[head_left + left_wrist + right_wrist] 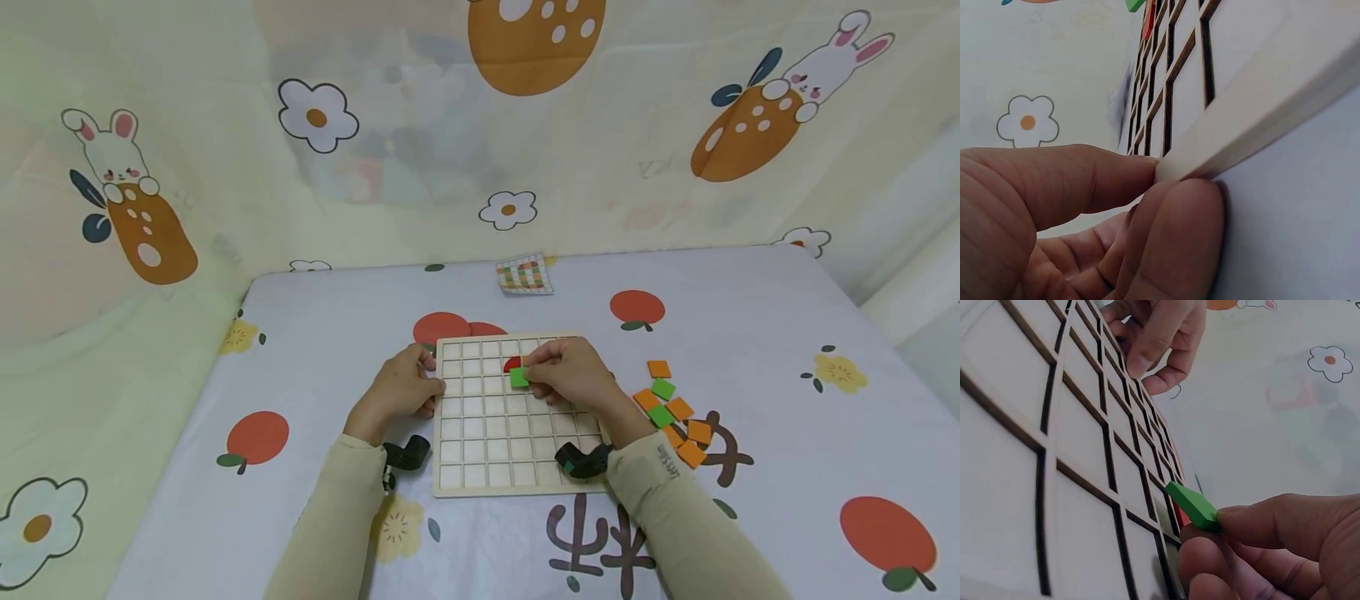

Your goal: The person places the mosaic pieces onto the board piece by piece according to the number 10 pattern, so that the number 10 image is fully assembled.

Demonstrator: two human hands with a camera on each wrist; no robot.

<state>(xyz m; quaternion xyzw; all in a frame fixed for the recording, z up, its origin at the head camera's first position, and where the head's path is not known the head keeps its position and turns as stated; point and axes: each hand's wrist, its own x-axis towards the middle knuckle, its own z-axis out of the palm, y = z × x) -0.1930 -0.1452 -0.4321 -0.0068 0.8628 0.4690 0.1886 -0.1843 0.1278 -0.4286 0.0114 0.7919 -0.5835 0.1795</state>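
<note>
A wooden grid board (472, 429) lies on the cloth. The right hand (573, 375) pinches a green square tile (519, 377) over its upper part; in the right wrist view the tile (1192, 505) is tilted, held between thumb and fingers of that hand (1272, 540). Just behind the tile is a red piece (512, 364) on the board, with a bit of orange beside it. The left hand (401, 387) grips the board's left edge, and in the left wrist view thumb and fingers (1182, 225) pinch the wooden frame (1260, 106).
Several orange tiles (659, 369) and green tiles (663, 389) lie loose right of the board. A small checkered card (524, 275) lies behind it. Black devices (407, 452) are strapped at both wrists. A printed curtain (405, 167) hangs behind the table.
</note>
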